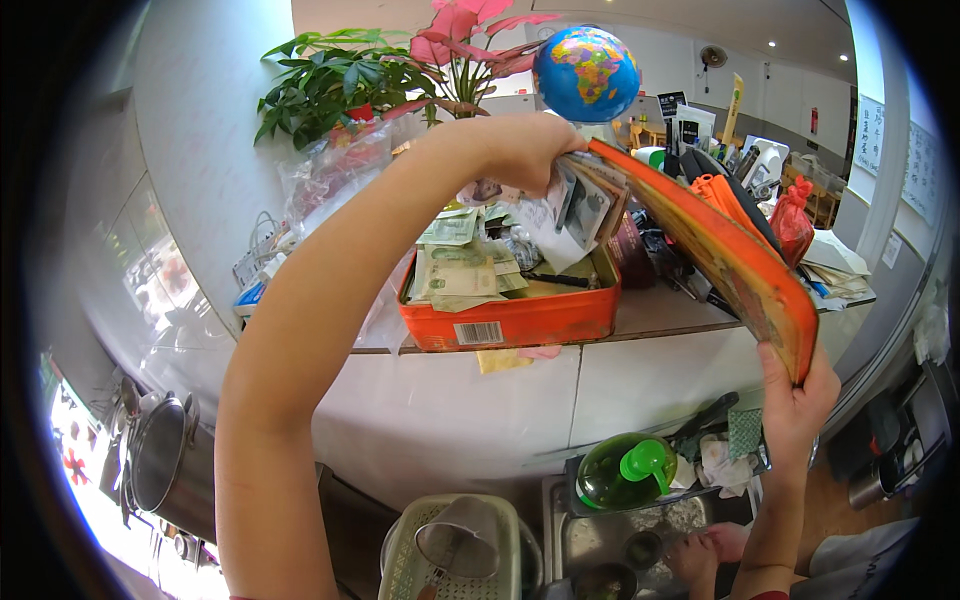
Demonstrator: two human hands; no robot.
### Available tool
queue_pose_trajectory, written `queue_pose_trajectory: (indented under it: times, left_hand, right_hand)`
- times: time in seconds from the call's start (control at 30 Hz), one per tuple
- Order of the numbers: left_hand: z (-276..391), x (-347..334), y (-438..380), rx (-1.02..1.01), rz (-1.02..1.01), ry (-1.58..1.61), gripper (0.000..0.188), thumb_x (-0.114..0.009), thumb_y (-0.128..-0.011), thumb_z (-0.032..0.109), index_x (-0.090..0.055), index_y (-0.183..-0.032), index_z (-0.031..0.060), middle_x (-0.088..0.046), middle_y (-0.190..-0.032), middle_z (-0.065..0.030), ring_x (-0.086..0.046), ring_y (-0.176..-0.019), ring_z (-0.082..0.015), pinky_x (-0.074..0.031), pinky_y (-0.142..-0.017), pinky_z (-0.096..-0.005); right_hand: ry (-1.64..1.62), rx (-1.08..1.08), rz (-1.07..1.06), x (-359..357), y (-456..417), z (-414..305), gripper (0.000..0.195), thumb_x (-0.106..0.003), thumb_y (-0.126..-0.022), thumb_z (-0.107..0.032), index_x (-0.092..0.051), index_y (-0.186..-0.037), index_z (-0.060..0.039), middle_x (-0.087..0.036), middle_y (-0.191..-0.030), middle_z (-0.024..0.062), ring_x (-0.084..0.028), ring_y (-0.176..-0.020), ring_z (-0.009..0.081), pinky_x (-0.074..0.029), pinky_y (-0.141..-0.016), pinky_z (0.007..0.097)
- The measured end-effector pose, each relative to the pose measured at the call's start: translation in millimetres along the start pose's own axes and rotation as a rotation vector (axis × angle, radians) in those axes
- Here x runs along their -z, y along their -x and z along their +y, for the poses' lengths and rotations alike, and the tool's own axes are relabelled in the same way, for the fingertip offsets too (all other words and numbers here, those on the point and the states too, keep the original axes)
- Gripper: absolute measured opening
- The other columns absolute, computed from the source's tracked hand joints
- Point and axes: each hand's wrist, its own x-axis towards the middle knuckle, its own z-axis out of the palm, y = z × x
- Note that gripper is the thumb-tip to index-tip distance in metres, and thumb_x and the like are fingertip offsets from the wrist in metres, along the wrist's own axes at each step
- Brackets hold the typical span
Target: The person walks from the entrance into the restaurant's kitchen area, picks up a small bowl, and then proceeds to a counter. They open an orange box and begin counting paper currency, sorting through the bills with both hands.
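An orange-red metal tin (517, 324) stands open on the ledge. Loose banknotes (454, 274) lie inside it, beside a black pen (555, 280). My left hand (536, 154) reaches over the tin and grips a fanned wad of banknotes (589, 206) with a white slip among them; its fingertips are largely hidden. Those fingers are close to the far end of the tin's lid (712, 240); contact there cannot be made out. My right hand (801, 394) grasps the lid's near corner and holds it tilted on edge, right of the tin.
A globe (586, 75) and potted plants (345, 82) stand behind the tin. Right of it are an orange case (724, 199) and a red plastic bag (793, 221). Below, another person's hands (701, 551) work at a sink (559, 540) near a green pump bottle (626, 469) and basket (405, 547).
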Motion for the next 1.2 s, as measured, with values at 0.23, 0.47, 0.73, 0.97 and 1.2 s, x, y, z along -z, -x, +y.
queue_pose_trajectory:
  times: [0.23,0.47,0.73,0.97,1.2]
  left_hand:
    - [-11,29,14,0.097,0.007,-0.068,0.024,-0.068,-0.063,0.003,-0.063,-0.085,-0.0034,-0.064,-0.073,-0.017,-0.063,-0.068,-0.0263,-0.05,-0.067,-0.0381]
    - [-9,84,52,0.315,0.045,0.17,0.031,-0.069,-0.063,0.007,-0.068,-0.093,-0.0002,-0.067,-0.079,-0.0077,-0.061,-0.068,-0.0153,-0.05,-0.068,-0.0268]
    - [-20,83,109,0.358,0.297,0.511,0.043,-0.069,-0.069,0.004,-0.061,-0.111,0.0005,-0.066,-0.1,-0.0103,-0.062,-0.089,-0.0172,-0.05,-0.081,-0.0275]
    - [-72,81,217,0.634,0.585,0.645,0.045,-0.067,-0.073,0.006,-0.059,-0.116,-0.0018,-0.067,-0.101,-0.0114,-0.066,-0.084,-0.0169,-0.055,-0.075,-0.0272]
    - [-147,48,332,0.954,0.914,1.016,0.039,-0.066,-0.075,0.004,-0.06,-0.113,-0.005,-0.068,-0.094,-0.0163,-0.068,-0.073,-0.023,-0.058,-0.067,-0.0373]
  right_hand:
    - [0.018,0.048,-0.018,2,0,3,0.024,-0.062,-0.089,-0.002,-0.062,-0.111,0.0062,-0.06,-0.123,0.0261,-0.062,-0.11,0.0258,-0.047,-0.091,0.0314]
    - [-0.014,0.036,-0.01,-2,1,3,0.025,-0.062,-0.088,-0.002,-0.062,-0.112,0.0049,-0.06,-0.124,0.0247,-0.063,-0.109,0.0245,-0.047,-0.091,0.0309]
    - [0.133,-0.075,0.082,-2,7,12,0.022,-0.068,-0.087,-0.01,-0.062,-0.102,0.0047,-0.064,-0.088,0.0104,-0.056,-0.077,0.0143,-0.045,-0.073,0.0275]
    - [0.145,-0.126,0.114,1,14,29,0.021,-0.067,-0.09,-0.014,-0.063,-0.098,0.0049,-0.064,-0.082,0.0076,-0.053,-0.071,0.0131,-0.044,-0.07,0.0263]
    - [0.171,-0.117,0.085,-4,13,31,0.022,-0.065,-0.091,-0.014,-0.062,-0.1,0.0056,-0.066,-0.087,0.0105,-0.057,-0.076,0.0153,-0.045,-0.074,0.0278]
